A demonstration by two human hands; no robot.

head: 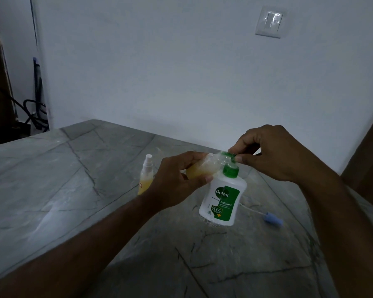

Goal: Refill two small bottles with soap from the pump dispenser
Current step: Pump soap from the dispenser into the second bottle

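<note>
A white pump dispenser (223,201) with a green label and green pump head stands on the grey marble table (73,179). My left hand (177,181) holds a small clear bottle (205,166) with yellowish soap, tilted sideways with its mouth at the pump nozzle. My right hand (265,153) pinches the green pump head from above. A second small bottle (146,175), with a white spray top and yellow liquid inside, stands upright just left of my left hand.
A blue spray cap with a thin white tube (271,219) lies on the table right of the dispenser. A wall stands close behind the table, with a light switch (269,22). Cables hang at the far left.
</note>
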